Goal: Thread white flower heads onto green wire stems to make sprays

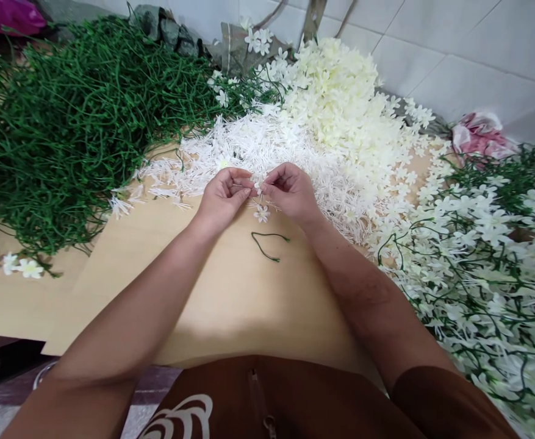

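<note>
My left hand and my right hand meet fingertip to fingertip over the tan board. Both are closed in a pinch. Between them shows a small white artificial flower piece, partly covered by the fingers; which part each hand grips is hard to make out. Just below the fingertips lies a loose white flower. A bent green plastic stem rests on the board nearer my body. Right behind the hands spreads a heap of thin white stamen pieces.
Green stems are piled high at the left. Cream petals form a mound at the back. Flowers on green stems cover the right side. Several blossoms lie at the left edge of the tan board. A tiled wall stands behind.
</note>
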`<state>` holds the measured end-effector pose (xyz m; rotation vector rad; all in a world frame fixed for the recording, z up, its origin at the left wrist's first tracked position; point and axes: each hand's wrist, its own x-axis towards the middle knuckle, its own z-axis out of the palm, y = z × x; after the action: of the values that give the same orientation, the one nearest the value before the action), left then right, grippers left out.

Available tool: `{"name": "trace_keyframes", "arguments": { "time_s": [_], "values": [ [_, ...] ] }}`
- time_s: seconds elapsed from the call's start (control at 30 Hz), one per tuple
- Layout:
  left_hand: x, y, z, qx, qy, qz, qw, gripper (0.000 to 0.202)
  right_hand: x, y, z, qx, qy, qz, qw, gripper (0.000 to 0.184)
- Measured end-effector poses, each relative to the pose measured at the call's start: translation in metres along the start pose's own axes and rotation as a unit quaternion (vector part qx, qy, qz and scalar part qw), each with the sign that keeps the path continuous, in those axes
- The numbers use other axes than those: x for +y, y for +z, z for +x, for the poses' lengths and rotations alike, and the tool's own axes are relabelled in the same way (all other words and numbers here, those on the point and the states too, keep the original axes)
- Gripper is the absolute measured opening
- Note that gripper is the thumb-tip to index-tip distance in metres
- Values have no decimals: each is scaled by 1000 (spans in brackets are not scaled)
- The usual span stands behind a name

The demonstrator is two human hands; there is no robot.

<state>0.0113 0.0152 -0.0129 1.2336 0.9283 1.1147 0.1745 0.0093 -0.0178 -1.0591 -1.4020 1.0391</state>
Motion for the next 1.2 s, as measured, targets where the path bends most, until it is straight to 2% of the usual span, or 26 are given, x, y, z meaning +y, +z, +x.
{"name": "trace_keyframes", "arguments": {
  "time_s": [0.13, 0.3, 0.67, 0.87, 0.97, 1.0, 1.07, 1.13, 1.2],
  "values": [
    [0, 4, -1, 14, -34, -4, 999, 13, -4, 1, 1, 3, 38, 66, 997, 50],
    [0, 3, -1, 23, -32, -4, 999, 19, -6, 4, -2, -19, 54, 90, 994, 51],
    [7, -4, -4, -50, -16, -35, 998, 39, -11, 5, -3, -92, 34, 74, 992, 52],
    [6, -3, -3, -58, -8, -11, 998, 42, -17, 4, -3, -85, 36, 63, 994, 51],
    [6, 1, -9, -30, 35, 69, 997, 36, -20, -5, 0, -53, 14, 40, 998, 49],
    [6, 3, -12, -40, 60, 120, 990, 32, -20, -9, 1, -42, 7, 39, 998, 47],
    [8, 8, -20, -118, 120, 254, 953, 23, -22, -18, 4, -26, -4, 46, 999, 45],
    [11, 14, -27, -221, 177, 385, 878, 14, -24, -25, 6, -19, -9, 61, 998, 43],
    [13, 18, -32, -268, 209, 475, 811, 10, -25, -29, 7, -20, -3, 72, 997, 41]
  ]
}}
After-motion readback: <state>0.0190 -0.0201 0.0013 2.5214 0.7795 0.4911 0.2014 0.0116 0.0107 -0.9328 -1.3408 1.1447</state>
